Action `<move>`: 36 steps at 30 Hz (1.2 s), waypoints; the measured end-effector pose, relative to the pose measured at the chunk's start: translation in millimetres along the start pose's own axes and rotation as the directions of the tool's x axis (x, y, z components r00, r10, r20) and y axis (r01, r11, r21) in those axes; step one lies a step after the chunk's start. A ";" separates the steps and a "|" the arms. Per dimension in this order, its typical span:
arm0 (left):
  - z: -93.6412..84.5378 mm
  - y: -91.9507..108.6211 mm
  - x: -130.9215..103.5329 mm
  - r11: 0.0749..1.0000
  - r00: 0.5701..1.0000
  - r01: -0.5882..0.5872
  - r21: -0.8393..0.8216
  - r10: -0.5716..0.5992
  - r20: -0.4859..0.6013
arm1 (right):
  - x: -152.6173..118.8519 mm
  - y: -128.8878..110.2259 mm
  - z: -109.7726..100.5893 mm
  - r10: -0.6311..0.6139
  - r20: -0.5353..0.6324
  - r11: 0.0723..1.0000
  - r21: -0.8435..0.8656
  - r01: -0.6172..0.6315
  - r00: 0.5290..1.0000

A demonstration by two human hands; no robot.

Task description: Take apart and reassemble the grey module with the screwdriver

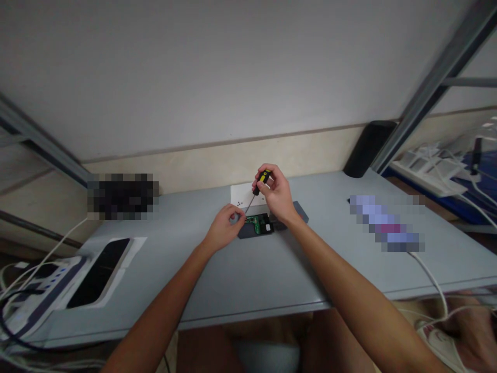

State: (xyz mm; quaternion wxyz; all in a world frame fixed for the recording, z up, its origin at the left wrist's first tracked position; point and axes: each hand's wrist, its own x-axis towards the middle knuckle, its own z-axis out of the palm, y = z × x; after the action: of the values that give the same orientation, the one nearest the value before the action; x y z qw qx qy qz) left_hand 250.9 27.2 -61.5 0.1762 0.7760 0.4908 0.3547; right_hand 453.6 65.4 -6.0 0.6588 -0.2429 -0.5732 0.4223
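Note:
A black and yellow screwdriver [264, 177] is gripped in my right hand [280, 196], its shaft slanting down to the left. Its tip ends by the fingertips of my left hand [224, 228], which are pinched together over the left end of an opened electronic device [267, 226]. Whatever those fingers hold is too small to make out. A green circuit board [256, 224] shows inside the dark casing, beside a black part with a small white label. Behind it lies white paper [241, 192] with several tiny dark screws [239, 203]. A dark grey panel [301, 211] sits partly under my right wrist.
On the left of the table [248, 280] lie a phone [101, 272] and a power strip [50, 295] with cables. A dark blurred object [122, 196] stands behind them. To the right are a black cylinder [368, 149] and a blurred bluish object [382, 223] with a white cable.

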 end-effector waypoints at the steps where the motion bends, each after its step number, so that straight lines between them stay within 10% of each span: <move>1: -1.3 -0.1 1.0 1.000 1.000 0.002 0.012 -0.002 -0.009 | 2.0 -0.5 -2.5 -0.014 -0.013 1.000 -0.012 0.013 1.000; 8: -5.6 6.3 37.7 0.974 0.993 -0.115 0.195 0.117 0.005 | 14.3 -1.3 -29.5 -0.169 -0.150 0.962 -0.241 0.130 0.974; 13: 12.8 9.6 81.2 0.943 0.973 -0.175 0.282 0.122 0.197 | 18.0 -1.8 -42.4 -0.245 -0.161 0.933 -0.306 0.188 0.956; 20: 36.3 -2.8 99.7 0.912 0.975 -0.160 0.377 0.087 0.204 | 20.0 -0.5 -54.8 -0.269 -0.175 0.902 -0.390 0.184 0.947; 36: 17.6 47.9 8.3 0.950 0.903 -0.285 0.128 0.221 0.370 | 22.7 -1.1 -63.0 -0.275 -0.208 0.897 -0.408 0.172 0.939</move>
State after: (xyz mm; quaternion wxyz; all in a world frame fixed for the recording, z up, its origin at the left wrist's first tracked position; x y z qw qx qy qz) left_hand 296.3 14.1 -40.7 0.1429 0.8966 0.3762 0.1850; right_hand 514.1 94.1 -6.7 0.7123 -0.3522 -0.5775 0.1873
